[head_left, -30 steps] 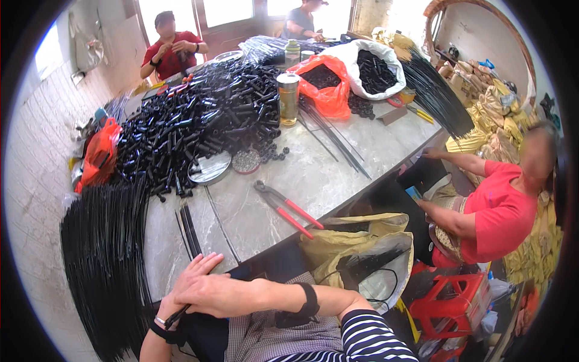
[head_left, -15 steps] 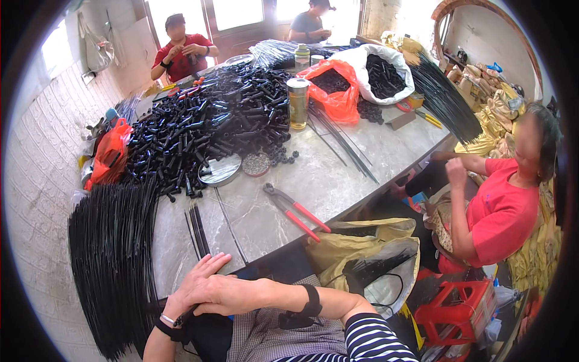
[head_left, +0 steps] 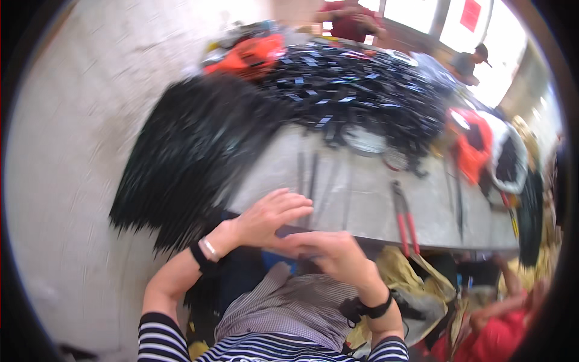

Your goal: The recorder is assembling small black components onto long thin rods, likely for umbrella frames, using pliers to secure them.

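Note:
My left hand [head_left: 268,218] is over the table's front edge with its fingers stretched out and nothing in it. My right hand [head_left: 338,254] is just to its right, its fingers extended toward the left palm; motion blurs them, and I cannot tell whether the hands touch. Ahead of the hands, a few thin black rods [head_left: 312,184] lie on the grey table [head_left: 374,199]. A thick sheaf of long black rods [head_left: 181,145] hangs over the table's left edge, beside my left hand. Red-handled pincers [head_left: 403,217] lie to the right.
A heap of short black tubular parts [head_left: 362,84] covers the far table, with a round shallow dish [head_left: 363,140] at its near edge. Orange [head_left: 473,145] and white [head_left: 506,157] bags stand far right. A yellowish sack [head_left: 416,277] is below the edge; a red-shirted person [head_left: 500,329] sits at right.
The view has swung left and down. My hands, crossed at the wrists before, have come apart; the right hand is now to the right of the left.

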`<action>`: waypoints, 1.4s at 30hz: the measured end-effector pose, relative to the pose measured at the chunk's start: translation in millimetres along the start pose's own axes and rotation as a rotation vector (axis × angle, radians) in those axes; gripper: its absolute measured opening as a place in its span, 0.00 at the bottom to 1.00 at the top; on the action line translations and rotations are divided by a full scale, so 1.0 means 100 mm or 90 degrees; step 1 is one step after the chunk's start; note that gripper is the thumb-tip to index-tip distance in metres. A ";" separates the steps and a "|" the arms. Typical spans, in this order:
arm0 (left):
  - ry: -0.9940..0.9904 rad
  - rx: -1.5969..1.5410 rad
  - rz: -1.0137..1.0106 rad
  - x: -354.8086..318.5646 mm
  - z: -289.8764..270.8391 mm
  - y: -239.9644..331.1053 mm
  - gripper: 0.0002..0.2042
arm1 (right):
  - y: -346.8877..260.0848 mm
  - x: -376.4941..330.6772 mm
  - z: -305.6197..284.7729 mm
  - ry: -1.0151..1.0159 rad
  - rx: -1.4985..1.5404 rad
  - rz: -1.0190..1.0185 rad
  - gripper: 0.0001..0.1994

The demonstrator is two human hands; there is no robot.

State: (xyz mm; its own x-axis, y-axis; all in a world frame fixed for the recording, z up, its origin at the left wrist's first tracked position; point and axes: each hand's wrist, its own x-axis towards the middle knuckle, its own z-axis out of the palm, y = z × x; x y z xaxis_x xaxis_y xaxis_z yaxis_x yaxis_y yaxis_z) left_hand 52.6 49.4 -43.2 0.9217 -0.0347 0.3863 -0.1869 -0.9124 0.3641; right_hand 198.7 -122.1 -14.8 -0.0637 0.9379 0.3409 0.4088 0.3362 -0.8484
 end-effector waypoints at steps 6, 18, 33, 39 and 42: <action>0.214 0.298 -0.338 -0.47 -0.28 -0.41 0.14 | -0.01 0.06 0.04 -0.001 -0.005 -0.014 0.18; 0.199 0.424 -0.554 -0.21 -0.27 -1.08 0.10 | -0.06 0.04 0.09 0.018 -0.010 -0.003 0.13; 0.490 0.206 -0.415 -0.11 -0.84 -0.42 0.06 | 0.03 0.00 0.02 -0.024 0.013 -0.030 0.21; 0.411 -0.146 -0.531 0.10 -1.14 -0.10 0.11 | 0.03 0.00 0.00 -0.030 0.000 -0.030 0.20; 0.395 -0.273 -0.534 0.22 -1.17 0.03 0.11 | 0.00 -0.01 0.01 -0.029 -0.005 -0.037 0.20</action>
State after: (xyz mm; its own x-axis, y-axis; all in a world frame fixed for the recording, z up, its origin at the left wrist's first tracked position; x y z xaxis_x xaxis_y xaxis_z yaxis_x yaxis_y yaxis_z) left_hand 32.9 93.7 65.8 0.5048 0.8411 0.1941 0.1995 -0.3324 0.9218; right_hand 197.9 -123.1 -15.7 -0.1288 0.9197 0.3710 0.4102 0.3900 -0.8244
